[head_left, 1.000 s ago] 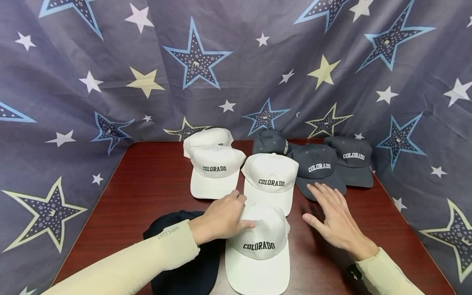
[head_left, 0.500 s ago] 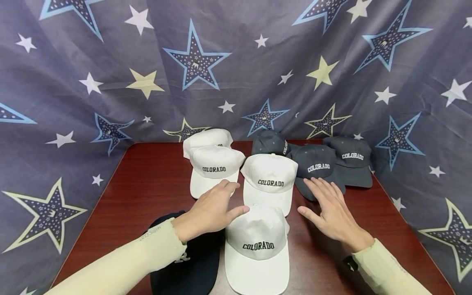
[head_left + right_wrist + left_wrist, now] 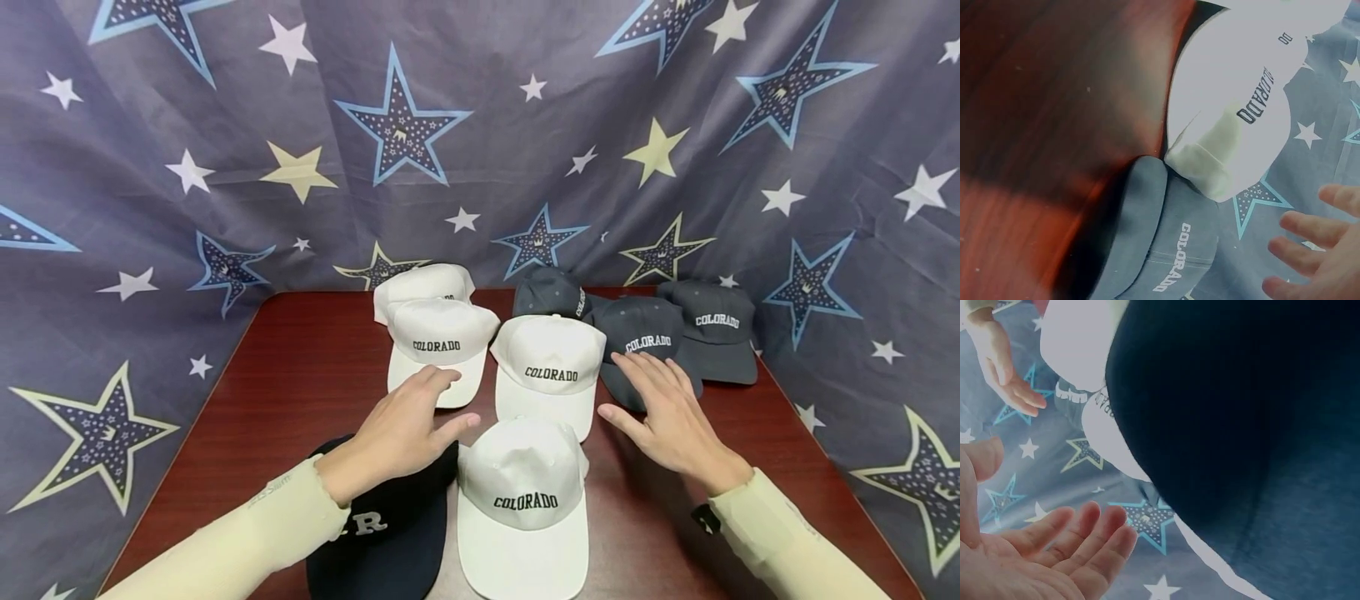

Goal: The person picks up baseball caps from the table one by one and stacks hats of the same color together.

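Note:
Beside the front white baseball cap (image 3: 525, 479), marked COLORADO, lies a dark navy baseball cap (image 3: 408, 542) with a light R. My left hand (image 3: 401, 433) hovers over the navy cap's rear part and hides some of it. Its fingers are loosely extended and hold nothing, as the left wrist view also shows. My right hand (image 3: 671, 425) hangs in the air, fingers spread, in front of a dark grey cap (image 3: 637, 325); nothing is in it. Another white cap (image 3: 551, 354) stands between the hands, just behind the front one.
Two more white caps (image 3: 438, 329) overlap at the back left. Other grey caps, one at the right (image 3: 716, 312) and one behind (image 3: 549, 292), stand near the back edge. A star-printed cloth (image 3: 480, 150) hangs behind the reddish-brown table (image 3: 300, 358).
My left hand has come off the front white cap and moved left over the navy cap, whose lettering now shows. The right hand has shifted slightly left. The caps have stayed put.

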`<state>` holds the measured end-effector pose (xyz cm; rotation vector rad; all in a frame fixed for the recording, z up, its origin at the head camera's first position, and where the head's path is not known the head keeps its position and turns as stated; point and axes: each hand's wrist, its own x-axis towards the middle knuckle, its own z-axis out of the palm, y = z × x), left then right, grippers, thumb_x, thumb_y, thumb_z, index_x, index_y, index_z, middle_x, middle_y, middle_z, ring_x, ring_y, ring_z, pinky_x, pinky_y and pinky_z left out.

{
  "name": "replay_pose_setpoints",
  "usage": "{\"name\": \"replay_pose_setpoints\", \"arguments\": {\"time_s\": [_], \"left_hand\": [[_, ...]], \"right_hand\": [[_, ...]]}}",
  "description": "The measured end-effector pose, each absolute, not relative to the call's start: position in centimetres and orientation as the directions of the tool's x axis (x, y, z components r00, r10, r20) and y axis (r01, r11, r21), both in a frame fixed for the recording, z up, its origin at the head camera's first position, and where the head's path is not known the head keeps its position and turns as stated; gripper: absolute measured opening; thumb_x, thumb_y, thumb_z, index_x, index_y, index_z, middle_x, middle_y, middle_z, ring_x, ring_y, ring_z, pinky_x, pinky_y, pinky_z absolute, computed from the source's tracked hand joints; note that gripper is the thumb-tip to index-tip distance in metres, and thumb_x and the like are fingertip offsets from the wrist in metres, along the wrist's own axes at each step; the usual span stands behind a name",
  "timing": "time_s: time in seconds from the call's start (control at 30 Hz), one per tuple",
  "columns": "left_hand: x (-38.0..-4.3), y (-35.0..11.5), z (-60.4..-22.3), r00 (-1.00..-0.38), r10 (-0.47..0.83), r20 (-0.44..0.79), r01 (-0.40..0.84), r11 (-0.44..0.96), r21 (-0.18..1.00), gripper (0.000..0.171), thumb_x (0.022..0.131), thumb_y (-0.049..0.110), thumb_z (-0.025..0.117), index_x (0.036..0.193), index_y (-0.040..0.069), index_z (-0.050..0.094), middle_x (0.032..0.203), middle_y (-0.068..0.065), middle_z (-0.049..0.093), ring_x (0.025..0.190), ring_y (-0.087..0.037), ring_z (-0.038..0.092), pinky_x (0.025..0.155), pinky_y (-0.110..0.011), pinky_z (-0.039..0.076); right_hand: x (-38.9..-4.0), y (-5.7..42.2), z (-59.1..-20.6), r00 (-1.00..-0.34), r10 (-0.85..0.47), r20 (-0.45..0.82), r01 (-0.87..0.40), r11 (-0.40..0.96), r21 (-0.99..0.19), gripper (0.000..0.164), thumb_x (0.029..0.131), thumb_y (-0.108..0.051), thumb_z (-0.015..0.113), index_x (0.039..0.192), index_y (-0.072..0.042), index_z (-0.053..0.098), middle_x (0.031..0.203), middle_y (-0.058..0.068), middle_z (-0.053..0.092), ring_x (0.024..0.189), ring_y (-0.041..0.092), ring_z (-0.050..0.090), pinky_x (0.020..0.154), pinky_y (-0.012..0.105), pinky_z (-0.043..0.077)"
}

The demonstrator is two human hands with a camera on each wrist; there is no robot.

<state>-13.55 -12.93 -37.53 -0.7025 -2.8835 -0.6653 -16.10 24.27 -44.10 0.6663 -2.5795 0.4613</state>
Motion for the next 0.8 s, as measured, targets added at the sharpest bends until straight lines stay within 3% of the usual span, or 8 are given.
{"name": "replay_pose_setpoints", "arguments": {"time_s": [0.3, 0.8], "left_hand": [[-13.3, -15.2, -38.5, -0.861, 0.441, 0.252, 0.508, 0.768, 0.390, 0.064, 0.087, 0.054, 0.062, 0.132, 0.010, 0.050, 0.128, -0.002, 0.052, 0.114, -0.019, 0.050, 0.092, -0.042, 0.045], [-13.0, -17.5, -39.1, -0.893, 0.400, 0.206, 0.450, 0.789, 0.419, 0.065, 0.089, 0.056, 0.057, 0.137, 0.013, 0.046, 0.135, -0.002, 0.048, 0.122, -0.020, 0.044, 0.096, -0.046, 0.042]], "right_hand": [[-17.1, 23.5, -43.6, -0.792, -0.377, 0.479, -0.522, 0.825, -0.214, 0.074, 0.085, -0.059, 0.060, 0.144, -0.018, 0.041, 0.139, 0.008, 0.047, 0.131, 0.030, 0.035, 0.105, 0.056, 0.020], [-19.0, 22.4, -43.2, -0.794, -0.376, 0.477, -0.520, 0.826, -0.215, 0.073, 0.086, -0.059, 0.059, 0.141, -0.012, 0.044, 0.135, 0.013, 0.049, 0.126, 0.033, 0.040, 0.102, 0.058, 0.024]]}}
